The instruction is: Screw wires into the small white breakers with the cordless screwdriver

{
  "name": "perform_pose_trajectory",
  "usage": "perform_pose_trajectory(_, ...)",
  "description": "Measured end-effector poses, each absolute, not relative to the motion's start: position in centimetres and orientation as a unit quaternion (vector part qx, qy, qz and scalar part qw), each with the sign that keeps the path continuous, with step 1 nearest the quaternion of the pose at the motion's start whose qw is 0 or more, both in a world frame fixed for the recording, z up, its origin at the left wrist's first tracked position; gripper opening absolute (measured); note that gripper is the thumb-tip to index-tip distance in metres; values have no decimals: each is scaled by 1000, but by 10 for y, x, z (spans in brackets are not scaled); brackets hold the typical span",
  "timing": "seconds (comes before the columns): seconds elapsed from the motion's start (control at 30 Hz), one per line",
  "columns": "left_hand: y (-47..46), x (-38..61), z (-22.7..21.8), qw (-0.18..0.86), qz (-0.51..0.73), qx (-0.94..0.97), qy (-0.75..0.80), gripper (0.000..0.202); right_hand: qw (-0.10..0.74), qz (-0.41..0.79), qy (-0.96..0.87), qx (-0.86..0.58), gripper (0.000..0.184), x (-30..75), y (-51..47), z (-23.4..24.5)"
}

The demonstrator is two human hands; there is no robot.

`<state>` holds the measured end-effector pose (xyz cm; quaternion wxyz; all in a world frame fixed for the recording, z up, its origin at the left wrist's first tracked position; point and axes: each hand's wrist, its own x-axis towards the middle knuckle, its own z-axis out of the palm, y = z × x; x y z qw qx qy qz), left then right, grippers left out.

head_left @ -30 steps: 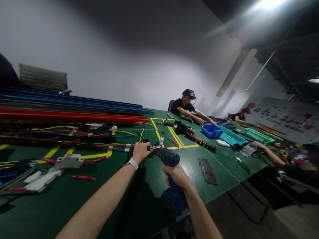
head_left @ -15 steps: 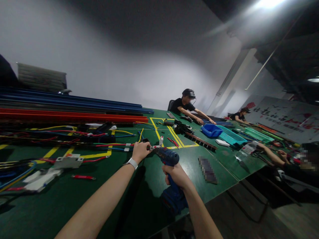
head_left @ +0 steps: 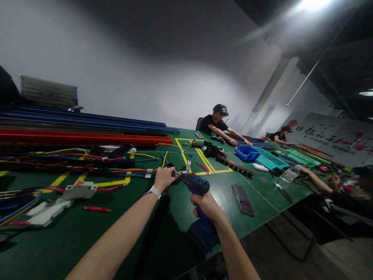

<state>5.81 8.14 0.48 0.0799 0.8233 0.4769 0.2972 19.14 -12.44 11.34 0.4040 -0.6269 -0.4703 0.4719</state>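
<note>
My right hand [head_left: 209,206] is wrapped round the handle of a blue cordless drill [head_left: 198,184], whose nose points left toward my other hand. My left hand [head_left: 164,178], a pale band on its wrist, is closed at the drill's tip on a small dark part that I cannot make out. Just beyond the tip stands a small white and red piece [head_left: 188,166]. Red and green wires [head_left: 136,171] with white tags run in from the left toward my left fingers. A short red wire [head_left: 97,209] lies on the green table [head_left: 128,237], left of my forearm.
White breakers [head_left: 80,189] with red leads lie at left. Orange [head_left: 87,137] and blue rails [head_left: 87,121] run behind them. A phone-like slab [head_left: 243,199], a blue bin [head_left: 247,153], a teal basket [head_left: 269,158] and a clear bottle [head_left: 287,175] are at right. Co-workers sit beyond.
Both my hands and the drill stay almost in place. At the right edge, a co-worker's hand and head have shifted slightly.
</note>
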Motion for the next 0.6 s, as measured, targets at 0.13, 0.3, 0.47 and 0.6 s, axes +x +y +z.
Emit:
perform_pose_trajectory(0.13, 81, 58, 5, 80, 297, 822, 480, 26, 396, 477, -469, -629, 13, 191, -125, 114)
perform_pose_trajectory(0.3, 81, 58, 6, 85, 292, 823, 480, 26, 399, 476, -471, -627, 13, 191, -125, 114)
perform_pose_trajectory(0.47, 83, 58, 5, 86, 293, 824, 477, 27, 393, 471, -461, -641, 12, 191, -125, 115)
perform_pose_trajectory(0.6, 83, 57, 4, 84, 293, 825, 476, 27, 386, 473, -458, -646, 11, 192, -125, 115)
